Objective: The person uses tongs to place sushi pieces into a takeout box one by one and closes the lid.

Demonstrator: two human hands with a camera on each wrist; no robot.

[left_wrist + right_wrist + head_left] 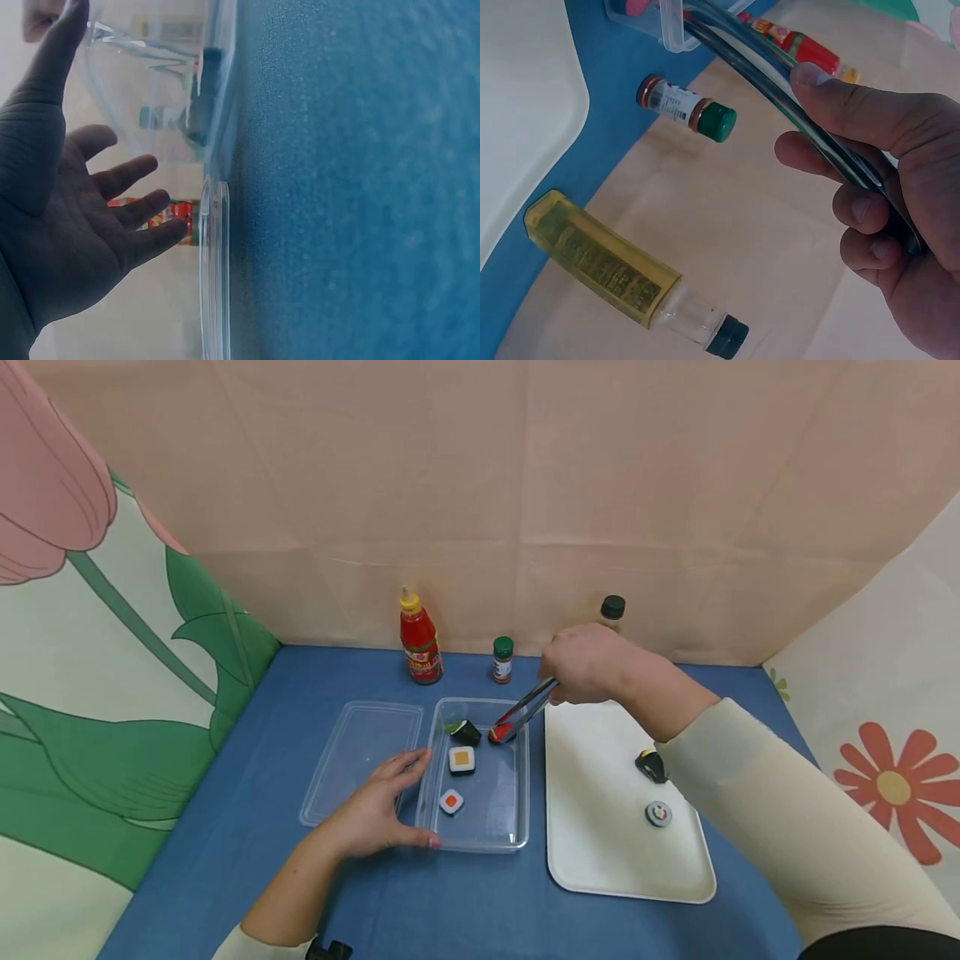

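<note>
My right hand (588, 667) grips metal tongs (780, 97), whose tips are around a red-topped sushi piece (499, 732) inside the clear plastic container (487, 839). Whether that piece touches the container floor I cannot tell. My left hand (378, 810) rests at the container's left side, fingers spread, thumb by the near corner. In the left wrist view the same hand (75, 210) shows its fingers extended. Inside the container also lie a dark roll with green (467, 732), a white piece with a yellow square (462, 760) and a white piece with an orange centre (451, 802).
A clear lid (360, 760) lies left of the container. On the white tray (600, 852) at right sit a black-wrapped piece (651, 766) and a round grey roll (658, 814). Behind stand a red sauce bottle (421, 643), a green-capped spice jar (502, 660) and an oil bottle (604, 259).
</note>
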